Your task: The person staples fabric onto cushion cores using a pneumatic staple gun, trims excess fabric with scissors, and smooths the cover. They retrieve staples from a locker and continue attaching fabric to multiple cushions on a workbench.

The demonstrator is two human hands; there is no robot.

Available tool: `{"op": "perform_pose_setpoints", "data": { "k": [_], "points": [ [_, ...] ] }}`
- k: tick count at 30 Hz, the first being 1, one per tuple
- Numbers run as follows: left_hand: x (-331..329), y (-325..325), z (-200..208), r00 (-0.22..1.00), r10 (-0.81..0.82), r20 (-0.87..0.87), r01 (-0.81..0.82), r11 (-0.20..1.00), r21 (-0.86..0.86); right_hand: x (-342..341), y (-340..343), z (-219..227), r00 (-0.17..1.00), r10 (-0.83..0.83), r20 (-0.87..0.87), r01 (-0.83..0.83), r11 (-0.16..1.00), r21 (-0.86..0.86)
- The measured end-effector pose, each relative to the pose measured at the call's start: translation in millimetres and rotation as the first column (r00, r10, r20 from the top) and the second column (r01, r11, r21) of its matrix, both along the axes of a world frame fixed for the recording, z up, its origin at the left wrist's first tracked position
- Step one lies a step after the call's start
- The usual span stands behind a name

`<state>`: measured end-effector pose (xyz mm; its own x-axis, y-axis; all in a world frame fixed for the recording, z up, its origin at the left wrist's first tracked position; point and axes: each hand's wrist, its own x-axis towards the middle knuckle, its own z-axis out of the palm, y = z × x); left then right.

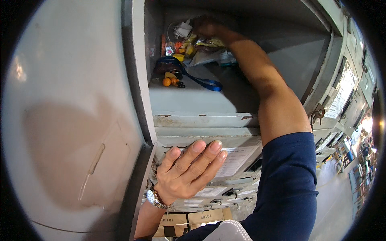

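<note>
My right arm reaches deep into an open grey metal locker (193,101). At the back, my right hand (207,27) is in dark shadow beside a white charger plug (183,29) and above some yellow-and-clear packets (211,44); its fingers cannot be made out. My left hand (189,172), with a watch (152,197) on its wrist, is in front of the locker face below the opening. Its fingers are stretched out and it holds nothing. Nearer the locker's front lie a blue lanyard (207,83) and a cluster of orange and black beads (167,82).
The swung-out locker door (72,120) fills the left side. A rusty hasp (318,114) juts from the right frame. Cardboard boxes (209,215) stand low behind my left arm. More lockers and a walkway (331,193) stretch along the right.
</note>
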<state>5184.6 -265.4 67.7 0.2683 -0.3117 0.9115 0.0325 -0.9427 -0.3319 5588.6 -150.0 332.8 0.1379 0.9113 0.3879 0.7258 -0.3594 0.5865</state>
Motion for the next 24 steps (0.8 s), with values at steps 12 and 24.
{"op": "perform_pose_setpoints", "data": {
  "k": [12,24],
  "points": [
    [1.5,2.7,-1.2,1.000,0.001,0.005,-0.001,1.000,0.007,-23.6,-9.0,-4.7,0.798,0.141,-0.585,-0.011,0.975,0.221],
    [-0.3,1.7,-0.9,1.000,0.005,-0.002,-0.005,1.000,0.000,-39.7,-0.8,-6.1,0.885,-0.001,-0.466,0.069,0.989,0.130]
  ]
}}
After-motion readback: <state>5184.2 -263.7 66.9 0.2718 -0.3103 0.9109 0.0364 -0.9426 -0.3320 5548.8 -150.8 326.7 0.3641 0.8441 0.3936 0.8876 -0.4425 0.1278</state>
